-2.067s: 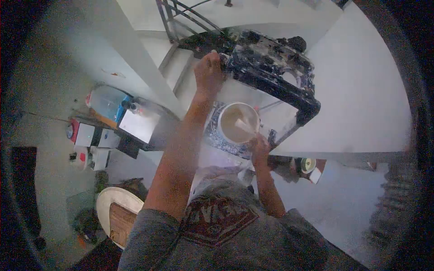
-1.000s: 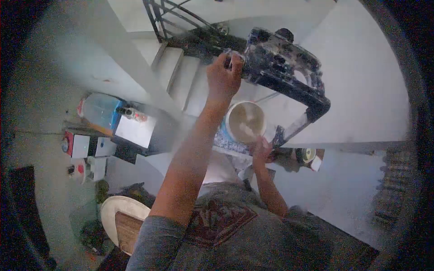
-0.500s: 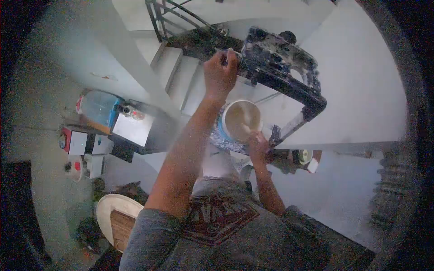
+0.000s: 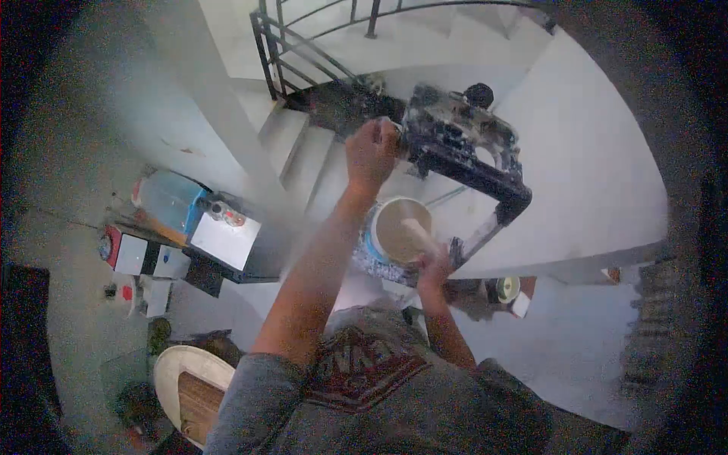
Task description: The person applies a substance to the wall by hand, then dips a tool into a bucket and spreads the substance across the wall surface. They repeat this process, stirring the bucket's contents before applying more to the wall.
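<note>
My left hand (image 4: 369, 152) is closed at the left edge of the top of a dark, paint-spattered stepladder (image 4: 462, 171), its fingers curled round the edge there. Below that top stands a white bucket (image 4: 369, 239) with a blue patch on its side, holding beige, paint-like liquid (image 4: 398, 227). My right hand (image 4: 433, 270) is closed at the bucket's near right rim. From its fingers a pale, stick-like tool (image 4: 415, 230) reaches over the liquid; its kind is blurred.
White stairs (image 4: 307, 155) with a dark metal railing (image 4: 303, 57) lie ahead, beside a curved white wall (image 4: 584, 152). Far below on the left are boxes (image 4: 130, 252) and a blue-sided container (image 4: 173, 203). A round-rimmed, pale object (image 4: 173, 371) is at lower left.
The view has tilted, so the stepladder, bucket and hands appear lower and more railing shows. The pale tool in my right hand has changed angle in the bucket. My left hand keeps its place.
</note>
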The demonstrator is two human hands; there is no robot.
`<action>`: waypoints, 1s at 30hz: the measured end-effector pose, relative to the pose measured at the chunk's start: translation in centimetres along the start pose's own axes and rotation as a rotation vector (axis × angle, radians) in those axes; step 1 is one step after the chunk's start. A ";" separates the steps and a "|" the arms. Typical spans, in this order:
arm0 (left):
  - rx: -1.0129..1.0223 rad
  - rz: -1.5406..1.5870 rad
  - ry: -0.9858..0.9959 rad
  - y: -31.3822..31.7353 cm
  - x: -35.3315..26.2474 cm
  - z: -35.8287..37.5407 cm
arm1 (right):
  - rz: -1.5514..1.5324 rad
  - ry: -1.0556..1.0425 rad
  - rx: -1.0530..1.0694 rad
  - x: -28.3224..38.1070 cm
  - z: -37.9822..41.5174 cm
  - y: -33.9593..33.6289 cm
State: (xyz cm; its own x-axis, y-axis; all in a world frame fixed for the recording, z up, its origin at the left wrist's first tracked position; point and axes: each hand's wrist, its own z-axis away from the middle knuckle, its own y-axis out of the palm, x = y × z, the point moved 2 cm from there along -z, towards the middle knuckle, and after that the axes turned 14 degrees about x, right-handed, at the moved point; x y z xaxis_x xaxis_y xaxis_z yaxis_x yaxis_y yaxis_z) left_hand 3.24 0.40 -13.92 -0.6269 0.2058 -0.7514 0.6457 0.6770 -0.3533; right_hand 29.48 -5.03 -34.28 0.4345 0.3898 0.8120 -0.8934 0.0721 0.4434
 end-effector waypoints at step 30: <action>0.131 0.039 -0.047 2.1 3.7 0.1 | -0.501 -0.358 0.772 17.7 8.5 20.3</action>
State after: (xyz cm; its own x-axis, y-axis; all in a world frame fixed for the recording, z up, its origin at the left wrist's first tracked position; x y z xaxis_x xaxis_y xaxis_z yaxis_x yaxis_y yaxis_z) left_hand 2.27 2.51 -17.46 -0.5809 0.1949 -0.7903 0.7225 0.5707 -0.3903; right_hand 19.99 -4.50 -7.72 0.8647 0.1677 0.4735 -0.3324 -0.5157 0.7896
